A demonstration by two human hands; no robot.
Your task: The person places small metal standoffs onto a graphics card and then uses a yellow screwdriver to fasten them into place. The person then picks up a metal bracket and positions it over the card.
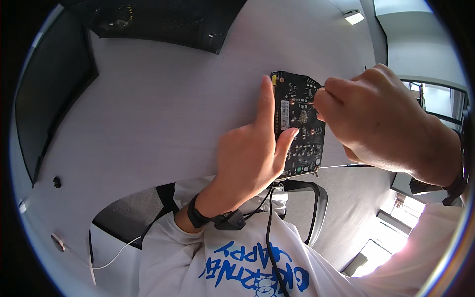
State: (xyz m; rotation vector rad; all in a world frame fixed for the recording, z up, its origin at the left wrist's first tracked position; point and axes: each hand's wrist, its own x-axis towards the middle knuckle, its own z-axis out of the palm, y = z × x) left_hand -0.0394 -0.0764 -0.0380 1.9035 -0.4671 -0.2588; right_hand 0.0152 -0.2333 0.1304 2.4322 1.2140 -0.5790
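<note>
A black graphics card (pixel 305 143), its component-covered back with a white barcode label facing me, stands at the right part of the pale table. My left hand (pixel 250 153) grips its left side, the index finger stretched up along the edge and the thumb lying across the back. From the right, my right hand (pixel 358 109) is closed in a fist over the card's upper right edge. Out of that fist a thin screwdriver shaft (pixel 308 103) reaches to the card's back; the handle is hidden in my fingers.
A dark panel or mat (pixel 163 22) lies at the top of the table (pixel 163 114), with a black monitor-like screen (pixel 52 94) at the left. A small black piece (pixel 57 182) rests near the left edge. A black cable (pixel 269 232) hangs down my shirt. A chair (pixel 314 213) stands below the table's edge.
</note>
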